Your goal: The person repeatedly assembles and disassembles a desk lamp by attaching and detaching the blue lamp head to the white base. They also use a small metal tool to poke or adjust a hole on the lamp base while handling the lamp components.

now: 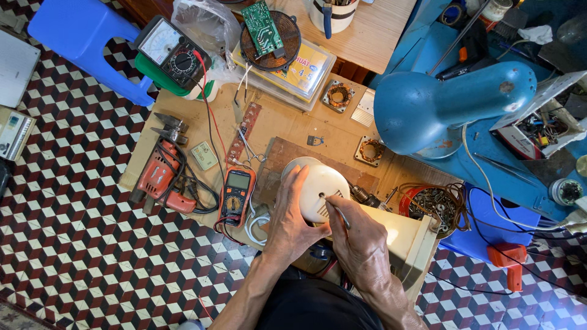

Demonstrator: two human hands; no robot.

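- My left hand is cupped around the near-left side of the cream motor housing, fingers spread over its dome and gripping it.
- My right hand is pinched shut on a thin screwdriver, whose tip touches the housing's slotted face.
- The screwdriver's long axis runs from my right hand up and to the left, tip pointing away from me.
- The one housing sits on the cream fan body at the near edge of the cardboard-covered bench; its rounded end points away from me.
- Two meters: an orange digital one just left of my left hand, and a black analog one farther off.
- One orange drill lies at the left.
- Two small copper-wound stators lie beyond the housing.
- One blue fan motor casing stands at the right.
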